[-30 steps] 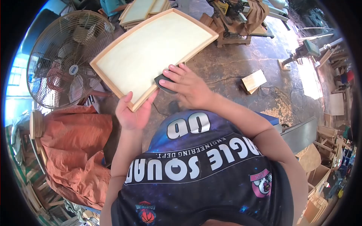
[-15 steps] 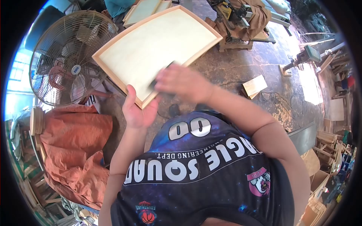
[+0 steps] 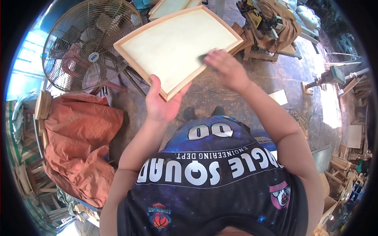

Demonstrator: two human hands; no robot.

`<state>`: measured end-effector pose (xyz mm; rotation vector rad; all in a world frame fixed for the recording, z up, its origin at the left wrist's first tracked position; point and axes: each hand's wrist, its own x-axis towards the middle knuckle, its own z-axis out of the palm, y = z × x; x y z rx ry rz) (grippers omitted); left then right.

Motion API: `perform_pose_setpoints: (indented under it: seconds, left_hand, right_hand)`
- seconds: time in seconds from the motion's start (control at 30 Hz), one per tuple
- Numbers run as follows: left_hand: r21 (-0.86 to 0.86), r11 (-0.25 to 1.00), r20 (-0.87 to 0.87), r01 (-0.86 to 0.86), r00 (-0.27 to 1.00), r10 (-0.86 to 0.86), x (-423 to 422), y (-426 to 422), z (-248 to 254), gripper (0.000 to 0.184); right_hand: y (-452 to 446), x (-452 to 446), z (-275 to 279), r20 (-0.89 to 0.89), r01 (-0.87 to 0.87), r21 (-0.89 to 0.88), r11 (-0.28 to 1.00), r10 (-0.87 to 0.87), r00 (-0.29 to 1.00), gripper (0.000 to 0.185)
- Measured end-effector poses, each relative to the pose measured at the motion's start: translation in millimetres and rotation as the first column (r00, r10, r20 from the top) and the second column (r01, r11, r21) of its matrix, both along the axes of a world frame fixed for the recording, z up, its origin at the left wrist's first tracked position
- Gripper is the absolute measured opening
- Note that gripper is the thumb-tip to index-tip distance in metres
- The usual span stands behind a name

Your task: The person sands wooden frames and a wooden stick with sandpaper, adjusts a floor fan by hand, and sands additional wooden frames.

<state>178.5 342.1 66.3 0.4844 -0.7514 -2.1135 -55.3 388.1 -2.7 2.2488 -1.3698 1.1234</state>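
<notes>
A shallow wooden tray [image 3: 177, 43] with a pale flat panel and a raised light-brown rim is held up in front of me, tilted. My left hand [image 3: 163, 100] grips its near corner, the thumb on the rim and the fingers beneath. On the tray's right-hand edge lies my right hand [image 3: 226, 69], closed on a dark block [image 3: 203, 58]. Only a small part of the block shows past the fingertips, which are slightly blurred.
A large fan [image 3: 93, 47] stands at the upper left, above an orange cloth [image 3: 80, 145]. More pale panels [image 3: 169, 8] lie beyond the tray. Machinery with brown cloth [image 3: 275, 27] is at the upper right. A pale board [image 3: 279, 97] lies on the floor.
My right hand has moved with the dark block up along the tray's right edge, away from the near corner. The view has shifted, and tray and left hand appear further right.
</notes>
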Motion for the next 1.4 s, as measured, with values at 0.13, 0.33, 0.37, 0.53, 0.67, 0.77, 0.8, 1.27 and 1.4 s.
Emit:
perform_pose_setpoints:
  seconds: [0.13, 0.33, 0.37, 0.53, 0.67, 0.77, 0.8, 1.27, 1.4]
  left_hand:
    - [0.140, 0.981, 0.049, 0.137, 0.988, -0.145, 18, -14, -33, 0.066]
    - [0.029, 1.000, -0.049, -0.008, 0.999, 0.010, 30, -10, -23, 0.067]
    - [-0.004, 0.999, -0.022, -0.032, 0.999, 0.032, 40, -6, -14, 0.068]
    - [-0.050, 0.999, -0.018, 0.006, 1.000, -0.007, 112, -12, -20, 0.067]
    - [-0.050, 0.999, -0.026, -0.012, 1.000, 0.010, 122, 9, -34, 0.068]
    - [-0.148, 0.984, 0.227, -0.096, 0.965, 0.128, 109, 17, -61, 0.058]
    - [-0.263, 0.963, 0.379, -0.061, 0.911, 0.162, 102, 21, -66, 0.055]
    - [-0.032, 0.740, -0.430, 0.672, 0.659, -0.617, 57, -34, -48, 0.128]
    - [-0.094, 0.709, -0.348, 0.699, 0.644, -0.682, 63, -58, -50, 0.110]
  right_hand:
    - [17, 60, 17, 0.073, -0.115, 0.016, 0.993, 0.113, 0.991, 0.046]
    - [-6, 0, 11, -0.084, -0.035, -0.007, 0.999, 0.035, 0.996, 0.050]
    - [-9, -46, 4, -0.071, 0.051, 0.024, 0.998, -0.049, 0.996, 0.050]
    - [49, -260, -81, -0.194, 0.719, 0.644, 0.261, -0.854, 0.483, 0.040]
    - [43, -174, -59, 0.763, 0.318, 0.619, 0.718, -0.646, -0.026, 0.035]
    - [28, -91, -56, 0.876, -0.088, 0.354, 0.931, -0.363, -0.318, 0.034]
    - [22, -55, -37, 0.841, -0.136, 0.251, 0.958, -0.286, -0.459, 0.035]
    - [-79, -92, -45, 0.875, -0.219, 0.404, 0.888, -0.445, -0.193, 0.042]
    - [-98, -75, 4, 0.897, -0.200, 0.424, 0.883, -0.440, -0.041, 0.043]
